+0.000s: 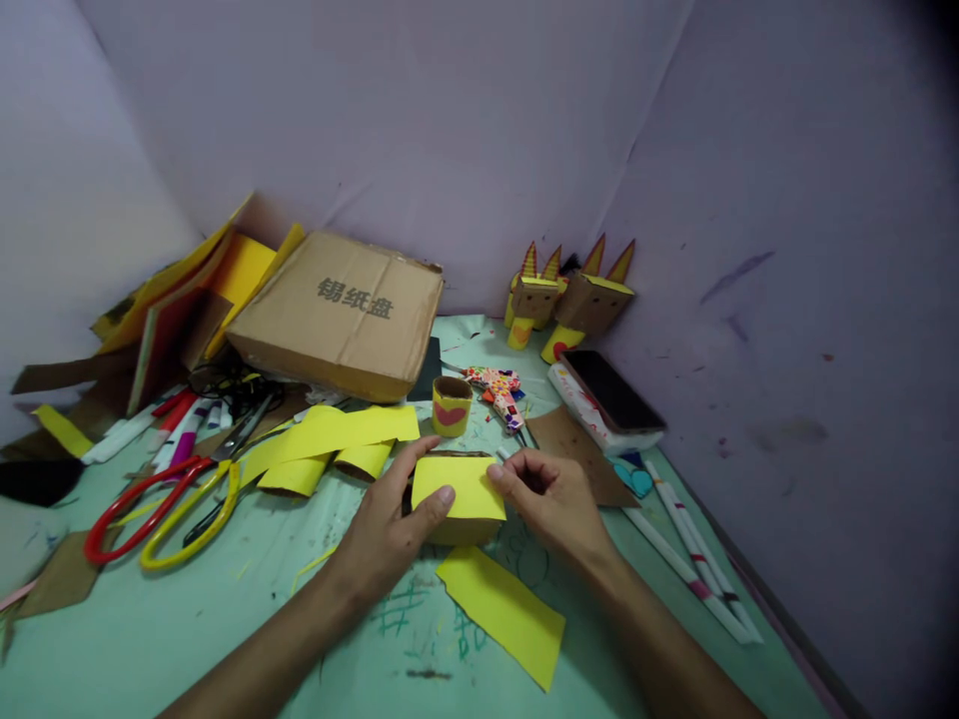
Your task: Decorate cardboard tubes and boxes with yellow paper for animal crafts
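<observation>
My left hand and my right hand both hold a small cardboard block wrapped in yellow paper just above the green table. The left thumb presses on the yellow face; the right fingers pinch its right edge. A loose yellow paper strip lies flat in front of the block, between my forearms.
Red and yellow scissors, markers and yellow paper scraps lie at left. A cardboard box sits behind. A small yellow-banded roll, a glue gun, horned cardboard figures, a phone and glue sticks are at right.
</observation>
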A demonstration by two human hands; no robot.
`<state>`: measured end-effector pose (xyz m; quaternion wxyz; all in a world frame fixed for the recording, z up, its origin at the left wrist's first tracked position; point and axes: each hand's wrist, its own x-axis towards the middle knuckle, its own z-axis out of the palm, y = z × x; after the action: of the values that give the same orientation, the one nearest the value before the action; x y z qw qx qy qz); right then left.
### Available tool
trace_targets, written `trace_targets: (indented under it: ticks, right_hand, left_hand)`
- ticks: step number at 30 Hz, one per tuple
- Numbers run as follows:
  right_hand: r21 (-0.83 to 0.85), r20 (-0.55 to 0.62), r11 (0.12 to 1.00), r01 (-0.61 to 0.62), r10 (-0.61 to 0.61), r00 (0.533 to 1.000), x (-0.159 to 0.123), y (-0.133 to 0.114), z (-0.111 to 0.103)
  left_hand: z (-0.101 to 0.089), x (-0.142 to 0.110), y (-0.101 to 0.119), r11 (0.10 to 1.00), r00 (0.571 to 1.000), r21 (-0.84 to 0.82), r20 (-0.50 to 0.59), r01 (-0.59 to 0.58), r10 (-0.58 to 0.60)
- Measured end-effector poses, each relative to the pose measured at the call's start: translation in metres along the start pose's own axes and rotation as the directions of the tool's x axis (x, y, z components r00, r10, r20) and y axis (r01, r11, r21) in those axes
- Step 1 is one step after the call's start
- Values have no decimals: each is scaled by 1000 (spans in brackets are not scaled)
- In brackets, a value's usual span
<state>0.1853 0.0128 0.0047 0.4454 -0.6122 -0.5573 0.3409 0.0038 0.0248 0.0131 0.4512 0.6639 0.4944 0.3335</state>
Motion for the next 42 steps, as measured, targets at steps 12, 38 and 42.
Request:
trace_targets:
  ticks: [12,38,42]
  right_hand:
    - [234,-59,961,146,-135,989,-2,-1,-11]
    - [-224,293,699,679,-616,731,-3,8,-33]
    - [-153,201,782,605,-574,793,-1,11,-29]
  left_hand:
    - [-10,2,4,944,915,30,-238,-330,327]
    - [-21,6,-2,942,943,250,-186,-225,274]
    - [-16,9,-2,1000,987,3,-160,26,-25]
